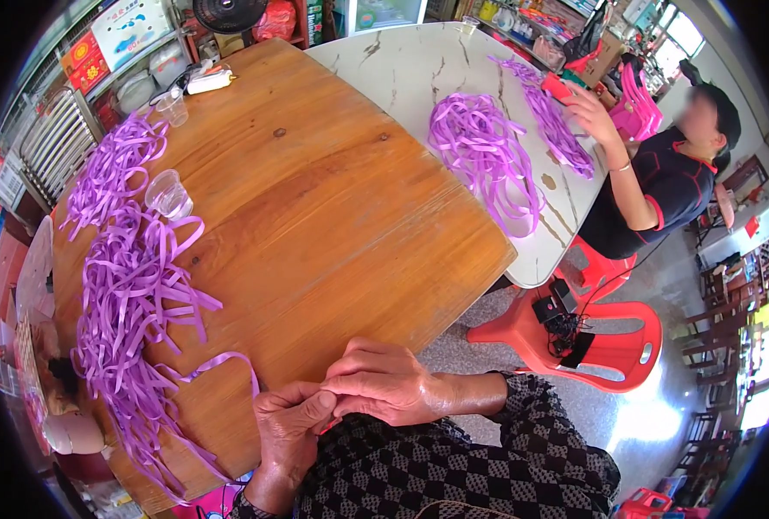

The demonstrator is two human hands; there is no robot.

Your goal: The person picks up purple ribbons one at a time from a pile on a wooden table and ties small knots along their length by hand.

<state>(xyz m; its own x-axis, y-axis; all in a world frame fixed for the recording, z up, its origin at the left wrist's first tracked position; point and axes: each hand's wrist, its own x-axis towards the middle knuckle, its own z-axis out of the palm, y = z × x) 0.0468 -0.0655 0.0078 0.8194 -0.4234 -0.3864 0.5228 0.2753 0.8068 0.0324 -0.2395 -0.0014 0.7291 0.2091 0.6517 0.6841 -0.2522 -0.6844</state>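
Both hands meet close to my body, at the near edge of the wooden table (315,199). One purple ribbon (253,374) runs from the large heap of purple ribbons (134,294) on my left into my left hand (291,424), which is closed around it. My right hand (380,381) pinches with its fingertips against the left thumb; what lies between them is hidden. A bit of red shows just under the fingers, too small to name.
Another ribbon heap (116,164) and two clear plastic cups (169,195) lie left. A marble-patterned table (393,65) adjoins, bearing ribbon bundles (481,151). A person (661,177) sits there, holding something red. A red plastic chair (523,333) with black cables stands right.
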